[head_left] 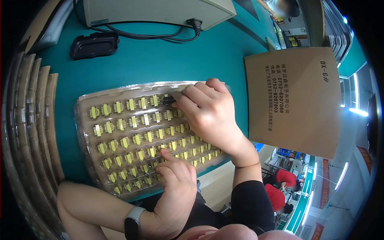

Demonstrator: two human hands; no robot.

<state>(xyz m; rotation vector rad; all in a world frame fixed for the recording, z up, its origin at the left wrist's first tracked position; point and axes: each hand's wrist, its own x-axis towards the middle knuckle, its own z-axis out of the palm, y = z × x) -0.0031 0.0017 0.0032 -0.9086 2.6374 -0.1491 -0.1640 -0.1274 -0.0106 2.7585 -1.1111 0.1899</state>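
Note:
A clear plastic tray (pixel 86 132) lies before me, its rows of pockets filled with small yellow-and-metal components (pixel 137 139), which look like little transformers. My right hand (pixel 208 110) is over the tray's far right part, its fingers closed around a narrow black tool (pixel 167 100). The tool's tip meets a component in the farthest row; its exact kind is hard to make out. Nearer to me, my left hand (pixel 176 176) has one finger stretched out, touching a component in a middle row, while the other fingers curl loosely. It holds nothing that I can see.
Stacked trays with brown edges (pixel 50 120) stand on the left. At the back of the green table (pixel 152 60) are a pale metal case (pixel 156 12), a black cable and plug (pixel 195 26), and a small black dish (pixel 95 45). A cardboard box (pixel 292 104) stands right; people work beyond.

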